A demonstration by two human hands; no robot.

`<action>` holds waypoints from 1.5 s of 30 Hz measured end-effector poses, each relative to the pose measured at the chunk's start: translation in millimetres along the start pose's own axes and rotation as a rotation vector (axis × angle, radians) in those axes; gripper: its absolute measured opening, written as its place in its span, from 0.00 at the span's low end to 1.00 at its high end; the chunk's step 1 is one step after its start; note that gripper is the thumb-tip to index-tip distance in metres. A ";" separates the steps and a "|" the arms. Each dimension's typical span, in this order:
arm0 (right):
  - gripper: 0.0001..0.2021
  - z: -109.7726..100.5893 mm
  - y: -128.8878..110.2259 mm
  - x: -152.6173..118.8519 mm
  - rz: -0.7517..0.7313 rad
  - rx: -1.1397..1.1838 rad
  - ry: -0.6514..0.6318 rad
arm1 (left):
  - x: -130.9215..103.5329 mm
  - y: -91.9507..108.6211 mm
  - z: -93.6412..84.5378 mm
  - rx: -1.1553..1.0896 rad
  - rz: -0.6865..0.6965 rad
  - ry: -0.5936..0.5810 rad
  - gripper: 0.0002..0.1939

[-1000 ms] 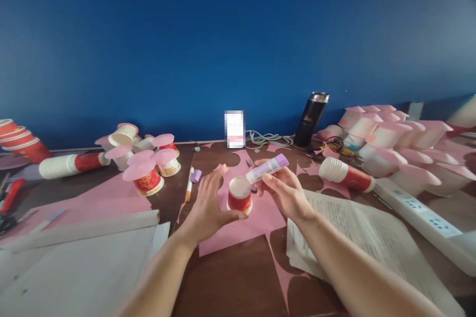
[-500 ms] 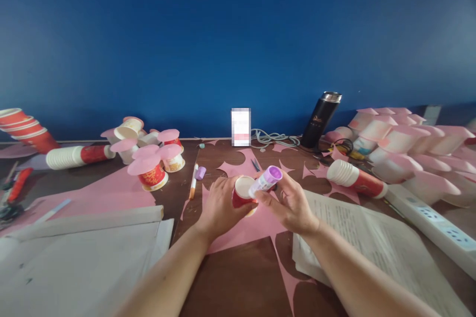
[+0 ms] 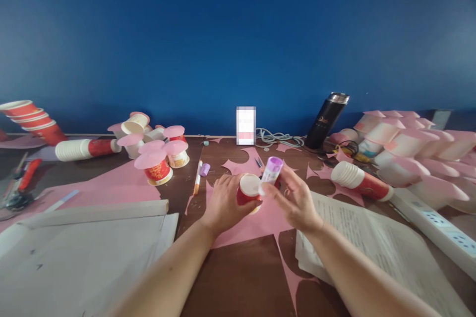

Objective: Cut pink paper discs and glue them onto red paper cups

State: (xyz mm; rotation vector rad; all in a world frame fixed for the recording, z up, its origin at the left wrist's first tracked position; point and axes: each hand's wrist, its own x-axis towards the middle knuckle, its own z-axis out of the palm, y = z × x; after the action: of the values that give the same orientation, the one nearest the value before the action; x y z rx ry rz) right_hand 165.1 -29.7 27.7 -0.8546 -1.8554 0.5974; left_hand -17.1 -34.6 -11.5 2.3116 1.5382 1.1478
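Note:
In the middle of the desk my left hand is closed around a red paper cup, whose pale round top faces up. A glue stick with a purple end is pinched in my right hand. Its white lower end is at the cup's right rim; whether it touches cannot be made out. Below both hands lies a sheet of pink paper with cut edges. A purple cap rests to the left, beside an orange-and-white pen-like stick.
Several cups with pink discs stand at the left, near stacked paper cups. On the right are a black bottle, another cup stack, a power strip, many pink-topped cups and a printed sheet.
The glue stick has gone from leaning over the cup to more upright at its right rim. My left hand still holds the cup. The whole view has shifted slightly.

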 end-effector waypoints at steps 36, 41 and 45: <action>0.06 6.5 15.0 6.4 -0.001 -0.270 0.175 | -1.5 -0.1 0.8 0.026 -0.009 -0.001 0.24; 0.15 11.0 14.1 5.9 0.231 0.152 0.168 | -1.8 -0.2 0.5 0.016 -0.021 -0.021 0.25; 0.18 12.6 16.2 6.6 0.316 0.427 0.149 | -2.5 -2.8 2.7 -0.012 -0.022 0.011 0.37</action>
State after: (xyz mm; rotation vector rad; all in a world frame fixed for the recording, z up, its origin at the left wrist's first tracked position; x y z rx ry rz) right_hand 156.5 -14.7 14.7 -0.8787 -1.3936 1.0538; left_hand -17.9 -34.6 -16.1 2.2785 1.5524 1.1638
